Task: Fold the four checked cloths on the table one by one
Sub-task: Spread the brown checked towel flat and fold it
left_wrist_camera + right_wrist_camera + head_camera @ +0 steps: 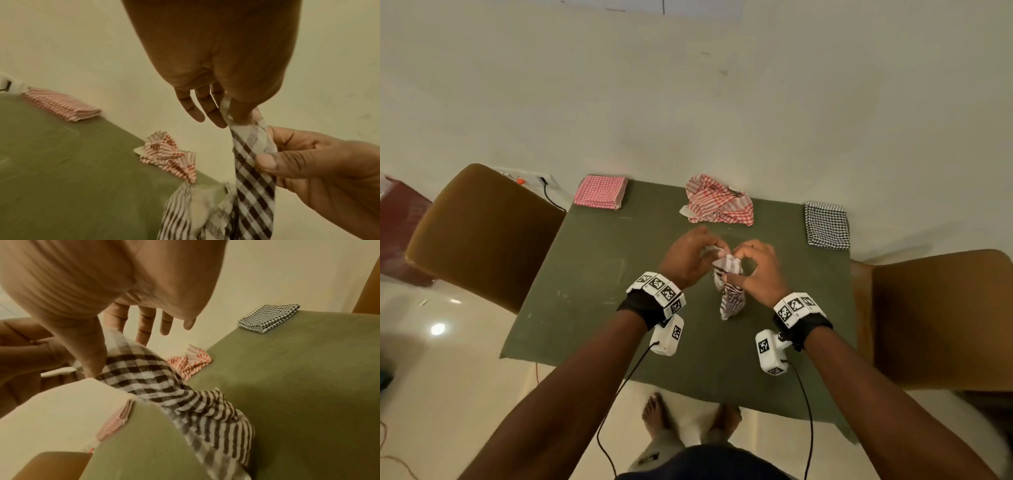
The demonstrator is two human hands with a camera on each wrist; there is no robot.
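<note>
A crumpled dark-and-white checked cloth (729, 291) hangs bunched above the middle of the green table (592, 308). My left hand (688, 257) pinches its top edge, and my right hand (756, 270) pinches it just below with thumb and forefinger. The left wrist view shows the cloth (252, 186) stretched between both hands. A folded pink checked cloth (601, 192) lies at the far left corner. A crumpled red checked cloth (717, 204) sits at the far middle. A folded black checked cloth (827, 224) lies at the far right.
Brown chairs stand at the table's left (479, 233) and right (935, 318). A wall socket with a plugged cable (534, 180) is behind the left chair. My bare feet (688, 416) stand at the near edge. The wall runs along the table's far side.
</note>
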